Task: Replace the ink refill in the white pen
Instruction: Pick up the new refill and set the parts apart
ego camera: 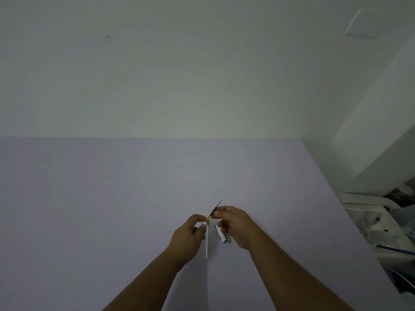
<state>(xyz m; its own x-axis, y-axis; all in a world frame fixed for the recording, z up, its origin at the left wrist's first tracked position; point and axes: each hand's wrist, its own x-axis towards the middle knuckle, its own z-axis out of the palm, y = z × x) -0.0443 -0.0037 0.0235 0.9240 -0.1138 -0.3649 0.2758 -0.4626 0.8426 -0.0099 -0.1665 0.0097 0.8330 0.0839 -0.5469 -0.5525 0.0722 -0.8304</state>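
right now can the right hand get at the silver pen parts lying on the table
Probably yes: the silver pen parts lie right beside the right hand, nothing between, but its fingers are pinching the ink refill and must release first.

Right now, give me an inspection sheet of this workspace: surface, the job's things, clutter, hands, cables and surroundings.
Surface: pale lilac table, bare apart from the pen parts.
Job's things: white pen barrel held upright; dark ink refill angled at its top end; two silver pen parts beside it, whether resting on the table cannot be told.
Clutter: white basket of mixed items past the table's right edge.
Hands: left hand pinches the barrel's top; right hand pinches the refill.
Cables: none seen on the table; a thin blue line in the basket, unclear what.
Surroundings: plain white wall; white wall plate at upper right.
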